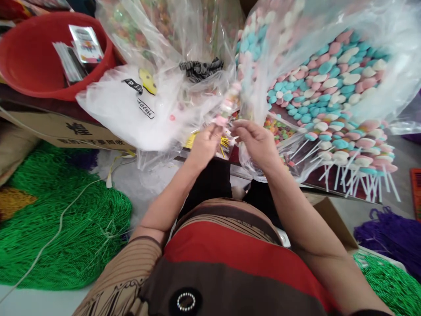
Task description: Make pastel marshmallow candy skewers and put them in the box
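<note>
My left hand [206,144] is closed in a pinch around the lower part of a candy stick [230,98] in a clear wrapper. Pale and pink pieces show on it, and it points up and away from me. Right beside it, my right hand [258,142] has its thumb and fingers pinched together near the bottom of the wrapper; what they hold is too small to make out. Yellow twist ties [224,145] lie in a bundle just beyond my left hand. Small colourful ring candies [278,129] sit in a bag past my right hand.
Finished-looking candy sticks [358,147] are heaped at the right, below a big bag of pink, blue and white candies [329,74]. Printed clear bags [131,109] lie at left, near a red basin [36,94]. Green netting [66,219] covers the floor.
</note>
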The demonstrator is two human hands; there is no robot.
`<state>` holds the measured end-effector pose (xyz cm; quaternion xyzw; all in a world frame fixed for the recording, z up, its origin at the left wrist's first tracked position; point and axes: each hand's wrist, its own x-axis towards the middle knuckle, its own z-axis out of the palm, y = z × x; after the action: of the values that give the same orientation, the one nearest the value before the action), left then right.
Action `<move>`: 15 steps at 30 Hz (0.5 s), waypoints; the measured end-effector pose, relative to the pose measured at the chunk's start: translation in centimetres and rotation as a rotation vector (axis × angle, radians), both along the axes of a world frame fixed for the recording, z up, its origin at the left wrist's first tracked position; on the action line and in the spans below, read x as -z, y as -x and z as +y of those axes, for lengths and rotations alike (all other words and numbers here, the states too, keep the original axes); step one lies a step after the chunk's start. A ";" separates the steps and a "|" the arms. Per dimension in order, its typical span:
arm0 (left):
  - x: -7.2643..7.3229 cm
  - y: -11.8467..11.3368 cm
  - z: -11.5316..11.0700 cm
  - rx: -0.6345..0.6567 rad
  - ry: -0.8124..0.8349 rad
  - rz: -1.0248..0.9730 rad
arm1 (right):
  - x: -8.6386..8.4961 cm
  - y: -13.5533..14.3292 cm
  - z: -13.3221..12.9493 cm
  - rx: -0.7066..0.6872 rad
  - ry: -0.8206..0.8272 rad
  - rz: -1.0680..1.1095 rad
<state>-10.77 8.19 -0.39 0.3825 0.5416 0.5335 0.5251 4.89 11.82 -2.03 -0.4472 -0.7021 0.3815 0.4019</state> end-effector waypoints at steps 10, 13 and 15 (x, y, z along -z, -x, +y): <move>1.0 2.1 1.1 -0.139 0.101 -0.252 | 3.0 2.3 2.8 -0.201 -0.318 -0.831; 1.8 2.2 1.1 -0.126 0.101 -0.256 | 3.0 1.8 3.2 -0.177 -0.302 -0.766; 2.0 2.4 1.1 -0.114 0.104 -0.248 | 2.9 1.2 3.5 -0.159 -0.237 -0.635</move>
<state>-13.18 9.33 -2.37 0.2544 0.5203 0.5769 0.5760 3.70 15.34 -4.93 -0.4378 -0.8641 0.1694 0.1815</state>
